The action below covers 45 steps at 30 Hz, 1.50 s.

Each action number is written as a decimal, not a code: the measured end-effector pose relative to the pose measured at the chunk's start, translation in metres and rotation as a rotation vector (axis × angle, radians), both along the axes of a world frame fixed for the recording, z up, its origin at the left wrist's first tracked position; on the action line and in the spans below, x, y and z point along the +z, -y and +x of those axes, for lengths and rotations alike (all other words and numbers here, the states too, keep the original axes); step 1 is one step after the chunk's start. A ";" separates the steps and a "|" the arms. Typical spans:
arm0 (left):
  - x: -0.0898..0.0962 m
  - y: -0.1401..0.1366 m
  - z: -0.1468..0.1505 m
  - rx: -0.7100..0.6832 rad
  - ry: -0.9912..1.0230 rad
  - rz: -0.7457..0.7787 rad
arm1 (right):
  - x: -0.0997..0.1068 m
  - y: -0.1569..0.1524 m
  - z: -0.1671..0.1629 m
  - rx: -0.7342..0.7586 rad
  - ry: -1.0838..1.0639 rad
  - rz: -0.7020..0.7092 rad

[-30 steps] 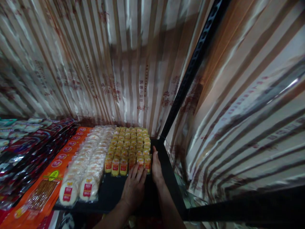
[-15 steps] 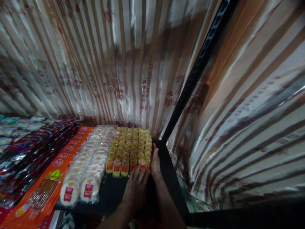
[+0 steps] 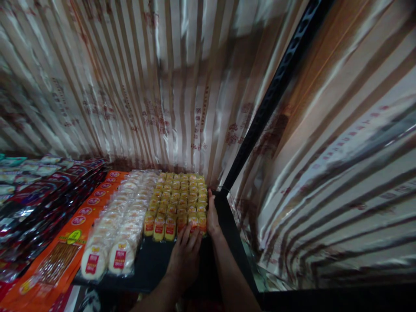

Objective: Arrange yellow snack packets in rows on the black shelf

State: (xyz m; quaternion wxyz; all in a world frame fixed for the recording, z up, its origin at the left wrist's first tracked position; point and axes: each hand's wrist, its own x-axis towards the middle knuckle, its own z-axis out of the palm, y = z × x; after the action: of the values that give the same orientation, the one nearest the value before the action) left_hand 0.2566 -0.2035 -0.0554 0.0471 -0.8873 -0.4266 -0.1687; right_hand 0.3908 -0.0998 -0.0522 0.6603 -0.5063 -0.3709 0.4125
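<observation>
Small yellow snack packs point(image 3: 175, 195) with red labels stand in close rows on a black shelf point(image 3: 152, 264). My left hand point(image 3: 185, 249) lies against the front of these rows, fingers stretched over the front packs at their right end. Along the right side of the block, my right hand point(image 3: 212, 214) rests edge-on with its fingers straight and pointing to the back. Neither hand grips a pack. Left of the yellow rows lie two overlapping rows of round white cakes point(image 3: 121, 255) in clear wrappers.
Orange bags of brown stick snacks point(image 3: 61, 255) lie farther left, beside dark red shiny packets point(image 3: 39, 195). A black perforated post point(image 3: 260, 117) rises at the shelf's back right corner. Striped printed sheeting point(image 3: 182, 86) hangs behind and to the right.
My right hand has slid slightly toward the back along the side of the yellow packs. The left hand stays in nearly the same place on the front row.
</observation>
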 end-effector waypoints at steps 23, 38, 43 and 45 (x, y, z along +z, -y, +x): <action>-0.012 -0.002 0.001 0.007 -0.001 0.021 | 0.003 -0.028 0.003 0.079 -0.048 -0.047; -0.010 0.003 -0.002 -0.024 -0.019 0.055 | -0.002 -0.029 0.005 0.008 -0.030 0.008; -0.015 0.004 -0.003 -0.022 -0.017 -0.022 | 0.000 -0.027 0.004 0.030 -0.029 0.012; -0.015 0.003 -0.003 -0.040 -0.014 -0.063 | 0.003 -0.026 0.003 0.037 -0.031 0.020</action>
State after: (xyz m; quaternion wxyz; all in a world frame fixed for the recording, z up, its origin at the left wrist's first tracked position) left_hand 0.2538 -0.2066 -0.0702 0.0187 -0.8979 -0.4133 -0.1502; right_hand 0.3938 -0.0733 -0.0497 0.6634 -0.4863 -0.3737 0.4286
